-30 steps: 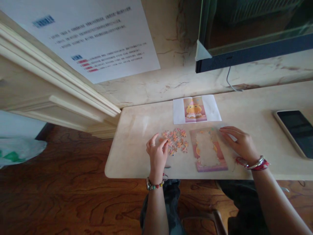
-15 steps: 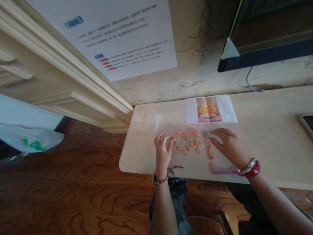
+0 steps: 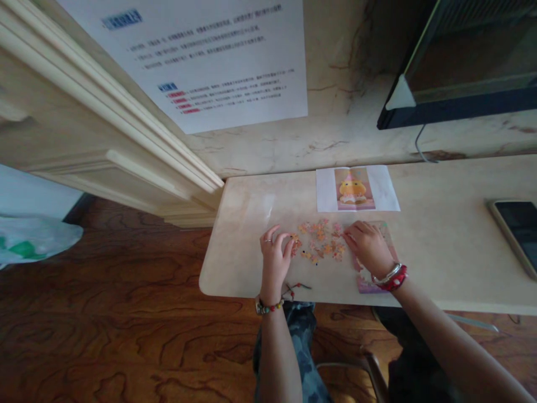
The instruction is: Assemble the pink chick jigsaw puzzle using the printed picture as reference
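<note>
Pieces (image 3: 328, 248) lie between left hand (image 3: 275, 256) and right hand (image 3: 370, 245), probably for easy reach from both sides; whether either hand's fingers grip any, I cannot tell.

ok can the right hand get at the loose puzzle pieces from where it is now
Most likely yes: the right hand has its fingertips at the right edge of the loose puzzle pieces, with no visible obstacle between, and the left hand is over on the opposite side.
</note>
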`<state>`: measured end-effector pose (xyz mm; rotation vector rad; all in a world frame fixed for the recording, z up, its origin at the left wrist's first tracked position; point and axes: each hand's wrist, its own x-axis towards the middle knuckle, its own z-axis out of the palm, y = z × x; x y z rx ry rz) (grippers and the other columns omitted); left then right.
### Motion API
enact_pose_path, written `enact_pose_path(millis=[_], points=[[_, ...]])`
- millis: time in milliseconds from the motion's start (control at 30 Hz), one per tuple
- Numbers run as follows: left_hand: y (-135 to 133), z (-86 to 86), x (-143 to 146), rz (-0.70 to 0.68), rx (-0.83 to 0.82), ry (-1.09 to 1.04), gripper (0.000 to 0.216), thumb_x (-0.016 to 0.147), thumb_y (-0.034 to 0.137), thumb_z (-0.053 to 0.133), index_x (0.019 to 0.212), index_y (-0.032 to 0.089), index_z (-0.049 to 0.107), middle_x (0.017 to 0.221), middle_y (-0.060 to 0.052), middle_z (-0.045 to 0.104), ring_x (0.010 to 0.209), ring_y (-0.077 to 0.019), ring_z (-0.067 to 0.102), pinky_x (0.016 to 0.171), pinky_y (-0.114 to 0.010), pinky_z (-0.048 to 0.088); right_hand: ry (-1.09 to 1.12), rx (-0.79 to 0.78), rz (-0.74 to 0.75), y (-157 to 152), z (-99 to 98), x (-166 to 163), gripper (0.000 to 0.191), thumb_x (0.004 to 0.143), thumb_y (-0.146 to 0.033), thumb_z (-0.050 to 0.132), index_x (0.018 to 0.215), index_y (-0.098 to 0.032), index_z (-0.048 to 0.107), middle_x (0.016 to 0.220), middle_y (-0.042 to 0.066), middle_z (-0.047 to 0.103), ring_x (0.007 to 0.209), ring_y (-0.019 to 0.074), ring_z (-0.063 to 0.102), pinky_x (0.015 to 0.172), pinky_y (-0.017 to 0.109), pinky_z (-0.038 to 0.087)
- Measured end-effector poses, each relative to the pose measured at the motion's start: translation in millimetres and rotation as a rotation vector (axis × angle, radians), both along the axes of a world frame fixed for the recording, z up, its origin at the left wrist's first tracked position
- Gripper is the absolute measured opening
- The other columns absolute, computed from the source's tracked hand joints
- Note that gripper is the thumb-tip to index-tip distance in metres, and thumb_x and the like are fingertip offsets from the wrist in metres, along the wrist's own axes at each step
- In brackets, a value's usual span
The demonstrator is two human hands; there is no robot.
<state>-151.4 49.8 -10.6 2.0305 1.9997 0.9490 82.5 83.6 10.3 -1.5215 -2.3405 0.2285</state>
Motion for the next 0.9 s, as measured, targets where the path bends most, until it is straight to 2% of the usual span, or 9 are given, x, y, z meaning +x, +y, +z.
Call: enact_pose_path(millis=[167,333,400,533,667,767,900], points=[[-0.1,3.0,-0.1,-0.063,-0.036,0.035,0.013,0.077,0.028,0.051,0.087,0.022,0.057,0.112,-0.007,0.044,0.108,-0.0207,0.039,0.092,-0.040,0.035,0.299,-0.163,0.029,-26.5,0.2,6.5,0.019,0.081,-0.027,0.045,0.071,-0.017,0.058,0.071,0.003,0.057,0.063,0.0115,0.052,0.059,0.023,0.040],[-1.4,7.1,-1.9,-0.130,-0.054,0.053,0.015,0.078,0.028,0.050,0.090,0.025,0.058,0.116,-0.005,0.042,0.111,-0.0202,0.037,0.095,-0.040,0.033,0.163,-0.118,-0.019,-39.5,-7.2,-1.4,0.019,0.079,-0.026,0.046,0.068,-0.018,0.060,0.070,0.004,0.056,0.069,0.0148,0.053,0.065,0.027,0.040],[-1.8,7.4,-2.3,-0.159,-0.057,0.057,0.014,0.077,0.027,0.051,0.089,0.025,0.058,0.117,-0.005,0.041,0.112,-0.0202,0.035,0.095,-0.041,0.032,0.110,-0.097,-0.041,-36.4,-7.0,-1.8,0.018,0.078,-0.026,0.048,0.070,-0.017,0.061,0.073,0.006,0.057,0.072,0.0167,0.053,0.067,0.029,0.040],[-1.2,6.9,-1.9,-0.209,-0.073,0.067,0.012,0.076,0.026,0.052,0.085,0.025,0.060,0.119,-0.004,0.040,0.113,-0.0209,0.035,0.095,-0.041,0.032,0.172,-0.085,-0.079,-20.1,0.1,3.6,0.016,0.079,-0.024,0.047,0.080,-0.016,0.061,0.079,0.007,0.058,0.076,0.0163,0.053,0.070,0.028,0.041],[3.6,8.8,-2.9,-0.129,-0.030,0.020,0.017,0.078,0.025,0.050,0.093,0.025,0.058,0.116,-0.005,0.043,0.110,-0.0197,0.037,0.094,-0.040,0.034,0.161,-0.077,-0.071,1.6,3.1,8.6,0.020,0.078,-0.021,0.046,0.090,-0.017,0.061,0.086,0.007,0.057,0.080,0.0164,0.052,0.072,0.028,0.042],[8.1,13.3,-3.1,-0.037,-0.013,0.013,0.017,0.077,0.024,0.050,0.092,0.022,0.058,0.109,-0.007,0.047,0.106,-0.0203,0.040,0.091,-0.039,0.036,0.094,-0.113,-0.032,14.5,-0.1,7.8,0.025,0.077,-0.021,0.047,0.099,-0.018,0.059,0.091,0.007,0.055,0.081,0.0163,0.052,0.071,0.028,0.041],[5.0,19.8,2.5,0.059,-0.042,0.031,0.015,0.077,0.021,0.050,0.088,0.019,0.059,0.095,-0.008,0.051,0.093,-0.0197,0.046,0.084,-0.037,0.041,-0.018,-0.159,0.001,23.2,-3.6,1.1,0.022,0.077,-0.025,0.049,0.096,-0.019,0.059,0.093,0.007,0.054,0.083,0.0167,0.051,0.073,0.028,0.039]])
